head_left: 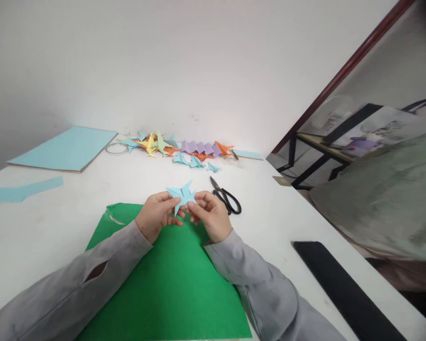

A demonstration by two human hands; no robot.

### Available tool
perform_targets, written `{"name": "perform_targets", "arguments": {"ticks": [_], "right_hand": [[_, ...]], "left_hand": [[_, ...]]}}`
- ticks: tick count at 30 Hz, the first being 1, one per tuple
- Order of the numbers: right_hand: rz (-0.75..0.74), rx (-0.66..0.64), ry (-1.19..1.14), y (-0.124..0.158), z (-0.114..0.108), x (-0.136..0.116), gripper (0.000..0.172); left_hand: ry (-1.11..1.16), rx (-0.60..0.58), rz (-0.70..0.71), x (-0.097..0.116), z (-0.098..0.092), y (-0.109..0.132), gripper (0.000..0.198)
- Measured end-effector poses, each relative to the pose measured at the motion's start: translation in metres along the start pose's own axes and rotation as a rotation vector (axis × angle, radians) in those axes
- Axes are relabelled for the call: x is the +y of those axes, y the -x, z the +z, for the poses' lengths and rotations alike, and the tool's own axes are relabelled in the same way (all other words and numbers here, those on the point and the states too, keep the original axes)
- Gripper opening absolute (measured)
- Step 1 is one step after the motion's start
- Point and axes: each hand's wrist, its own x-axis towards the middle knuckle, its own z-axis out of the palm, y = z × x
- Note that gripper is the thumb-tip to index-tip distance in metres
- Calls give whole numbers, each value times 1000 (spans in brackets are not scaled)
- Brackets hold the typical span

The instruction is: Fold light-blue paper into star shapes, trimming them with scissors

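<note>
A light-blue folded paper figure [183, 194] with several pointed tips is held up between both hands. My left hand [158, 213] pinches its left side, thumb on the near face. My right hand [211, 214] grips its right edge between thumb and fingers. Under the hands lies a green sheet [166, 284] on the white table. Just beyond my right hand, a pair of black-handled scissors [227, 196] rests on the table, partly hidden by that hand.
Along the wall stand several folded paper pieces [151, 144] in mixed colours, with a purple pleated strip [200, 148]. A stack of blue paper [64, 148] and a blue offcut [28, 190] lie left. Tape [116, 148] sits nearby. At right is a black strip [344, 289] near the table edge.
</note>
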Motion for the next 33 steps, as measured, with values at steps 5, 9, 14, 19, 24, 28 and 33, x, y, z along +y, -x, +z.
{"name": "perform_targets", "arguments": {"ticks": [5, 9, 14, 19, 24, 28, 33], "right_hand": [[-121, -8, 26, 0, 0, 0, 33], [-170, -13, 75, -1, 1, -1, 25], [-183, 18, 97, 0, 2, 0, 27], [-195, 60, 97, -1, 2, 2, 24], [-193, 48, 164, -2, 0, 3, 15], [-179, 42, 176, -3, -1, 2, 13], [-195, 37, 174, -2, -2, 2, 12]], "left_hand": [[-57, 61, 6, -1, 1, 0, 11], [-88, 90, 44, 0, 1, 0, 12], [-62, 207, 80, 1, 3, 1, 40], [-49, 136, 174, -1, 3, 3, 49], [-61, 92, 141, 1, 4, 3, 18], [-71, 67, 93, 2, 3, 3, 17], [-92, 47, 84, 0, 1, 1, 21]]}}
